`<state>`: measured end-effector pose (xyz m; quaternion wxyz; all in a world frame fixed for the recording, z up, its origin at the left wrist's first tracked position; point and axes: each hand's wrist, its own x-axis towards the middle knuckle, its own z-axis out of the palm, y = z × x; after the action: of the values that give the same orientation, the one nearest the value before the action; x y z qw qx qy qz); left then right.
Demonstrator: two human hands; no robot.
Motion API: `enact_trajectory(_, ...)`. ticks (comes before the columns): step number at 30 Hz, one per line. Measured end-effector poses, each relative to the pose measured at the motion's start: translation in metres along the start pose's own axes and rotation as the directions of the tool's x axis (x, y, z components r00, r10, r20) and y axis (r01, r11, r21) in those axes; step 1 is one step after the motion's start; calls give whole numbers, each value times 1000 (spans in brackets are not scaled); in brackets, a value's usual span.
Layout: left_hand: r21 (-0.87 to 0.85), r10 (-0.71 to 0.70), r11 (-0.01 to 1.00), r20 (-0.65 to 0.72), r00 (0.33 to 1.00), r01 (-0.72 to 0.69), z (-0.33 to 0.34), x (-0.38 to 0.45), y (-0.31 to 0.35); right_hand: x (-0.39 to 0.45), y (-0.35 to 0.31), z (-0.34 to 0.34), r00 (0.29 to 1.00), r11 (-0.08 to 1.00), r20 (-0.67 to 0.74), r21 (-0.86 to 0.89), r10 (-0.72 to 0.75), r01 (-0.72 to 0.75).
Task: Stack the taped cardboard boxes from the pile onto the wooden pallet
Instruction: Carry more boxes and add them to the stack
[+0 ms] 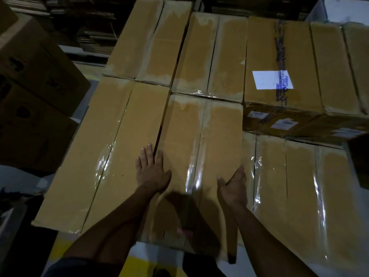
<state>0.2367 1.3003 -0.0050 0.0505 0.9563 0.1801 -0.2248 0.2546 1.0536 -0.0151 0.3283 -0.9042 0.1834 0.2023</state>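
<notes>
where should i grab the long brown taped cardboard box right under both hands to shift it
Take the long brown taped cardboard box by its two long side edges, coming from the near end. The left hand lies flat by the left seam, the right hand at the right edge. Its top is slick tape, so probably hook fingers over the edges.

Two bare forearms, no sleeves, no watch or bands visible at either wrist. Left hand (152, 172) ungloved, short nails catching a little light at the fingertips. Right hand (233, 184) likewise ungloved, no rings to be seen. Lower down, dark clothing at the bottom edge, perhaps navy or black trousers; too dim to tell fabric or colour with any certainty.
</notes>
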Motion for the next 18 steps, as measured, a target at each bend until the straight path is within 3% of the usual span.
enact_trajectory(8, 130, 192, 970, 94, 977, -203, 12, -81, -51, -102, 46, 15, 987, 920, 147, -376, -61, 113)
enact_trajectory(18, 267, 394, 862, 183, 901, -431, 56, -174, -117, -166, 82, 25, 946, 818, 319, -526, -65, 234)
